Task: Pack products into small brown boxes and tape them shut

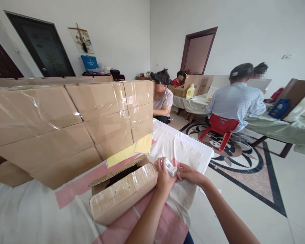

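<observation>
My left hand [163,176] is wrapped around a small white object [170,168] with rounded edges and a greyish panel on its upper side. What kind of object it is, I cannot tell. Beside its near end, the fingers of my right hand [189,173] are pinched together. Whatever they may hold is hidden or too small to name. Just left of my left hand lies a long cardboard box [124,195], its top flap raised and its inside dark. Both hands are over the table's cloth [190,150] near its right edge.
Taped cardboard boxes [101,108] form a wall along the table's far left side, with yellow sheets [143,144] at its foot. Several people sit at tables beyond; one in a striped shirt [236,98] uses a red chair [220,127]. A yellow bottle [190,91] stands farther back.
</observation>
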`<state>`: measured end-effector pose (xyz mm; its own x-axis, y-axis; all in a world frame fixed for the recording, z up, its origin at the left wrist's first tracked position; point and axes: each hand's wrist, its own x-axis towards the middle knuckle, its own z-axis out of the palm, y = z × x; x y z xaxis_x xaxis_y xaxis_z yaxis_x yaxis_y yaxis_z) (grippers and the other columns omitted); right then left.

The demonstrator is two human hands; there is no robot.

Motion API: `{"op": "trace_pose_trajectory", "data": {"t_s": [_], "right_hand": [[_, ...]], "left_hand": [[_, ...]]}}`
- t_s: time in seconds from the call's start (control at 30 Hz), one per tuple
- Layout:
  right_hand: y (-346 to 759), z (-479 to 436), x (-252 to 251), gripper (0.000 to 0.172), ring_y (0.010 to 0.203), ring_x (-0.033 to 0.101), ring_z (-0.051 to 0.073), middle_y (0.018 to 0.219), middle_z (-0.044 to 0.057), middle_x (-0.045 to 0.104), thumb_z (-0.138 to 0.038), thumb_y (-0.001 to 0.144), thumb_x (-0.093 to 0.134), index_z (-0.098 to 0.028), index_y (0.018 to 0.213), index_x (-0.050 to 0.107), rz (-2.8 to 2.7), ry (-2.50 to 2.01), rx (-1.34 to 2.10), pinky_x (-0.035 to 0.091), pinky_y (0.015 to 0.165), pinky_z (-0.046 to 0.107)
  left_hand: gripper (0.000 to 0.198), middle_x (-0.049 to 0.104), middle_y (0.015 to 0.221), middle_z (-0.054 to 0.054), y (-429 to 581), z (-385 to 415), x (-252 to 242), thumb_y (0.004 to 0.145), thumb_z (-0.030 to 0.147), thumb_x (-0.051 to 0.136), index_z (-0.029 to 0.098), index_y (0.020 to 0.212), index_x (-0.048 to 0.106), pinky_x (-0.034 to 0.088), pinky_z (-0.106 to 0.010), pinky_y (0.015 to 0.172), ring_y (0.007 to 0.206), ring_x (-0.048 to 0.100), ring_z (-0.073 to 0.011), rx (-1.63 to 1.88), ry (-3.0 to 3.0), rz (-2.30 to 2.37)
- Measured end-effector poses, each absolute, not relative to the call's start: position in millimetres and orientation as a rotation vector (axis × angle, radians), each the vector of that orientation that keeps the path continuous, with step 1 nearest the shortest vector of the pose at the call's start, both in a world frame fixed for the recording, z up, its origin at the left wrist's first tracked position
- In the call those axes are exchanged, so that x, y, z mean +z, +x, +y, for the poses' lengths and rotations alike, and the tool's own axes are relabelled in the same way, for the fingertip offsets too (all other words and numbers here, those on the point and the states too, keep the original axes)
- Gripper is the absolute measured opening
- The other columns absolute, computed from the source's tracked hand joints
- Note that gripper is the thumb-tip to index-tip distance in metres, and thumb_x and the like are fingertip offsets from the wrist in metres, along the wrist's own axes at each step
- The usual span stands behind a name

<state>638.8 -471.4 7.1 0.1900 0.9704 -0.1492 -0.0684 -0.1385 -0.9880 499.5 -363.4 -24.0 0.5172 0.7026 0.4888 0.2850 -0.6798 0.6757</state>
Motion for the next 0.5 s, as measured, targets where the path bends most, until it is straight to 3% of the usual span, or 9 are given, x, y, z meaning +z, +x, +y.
{"op": "trace_pose_trajectory", "data": {"t_s": [0.5], "right_hand": [[632, -480, -12, 0.045, 0.069, 0.050, 0.013, 0.074, -0.005, 0.055, -0.052, 0.084, 0.076, -0.023, 0.084, 0.042, -1.056, -1.359, 0.999, 0.039, 0.072, 0.030]], "left_hand": [[0.084, 0.050, 0.141, -0.023, 501, -361, -27, 0.073, 0.028, 0.083, 0.013, 0.145, 0.044, 0.045, -0.048, 0.108, 0.132, 0.049, -0.0391, 1.114, 2.214, 0.777]]}}
